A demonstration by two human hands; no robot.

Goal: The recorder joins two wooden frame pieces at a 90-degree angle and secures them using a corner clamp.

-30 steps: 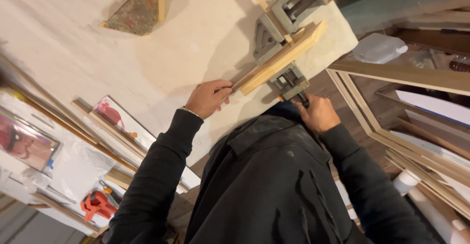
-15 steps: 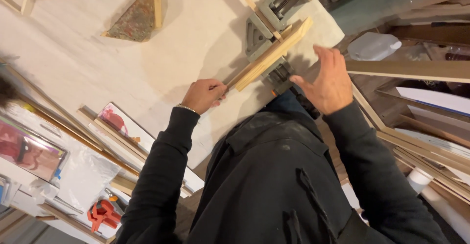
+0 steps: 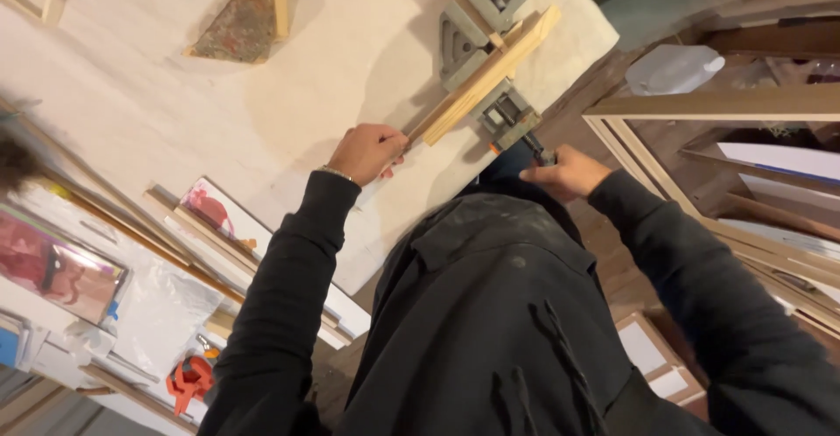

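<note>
Left hand (image 3: 367, 151) clenched on near end of wooden strip (image 3: 486, 77), clamped in grey corner vise (image 3: 477, 46) at one o'clock. Right hand (image 3: 564, 173) gripping vise handle (image 3: 535, 149), mostly hidden by fingers.

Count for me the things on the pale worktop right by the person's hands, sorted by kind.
Wooden moulding strips held in the clamp: 2, one under the left hand, a thinner one crossing it
Grey metal corner clamp: 1
Clamp handle gripped by the right hand: 1
Triangular wooden corner piece: 1
Total: 5
</note>
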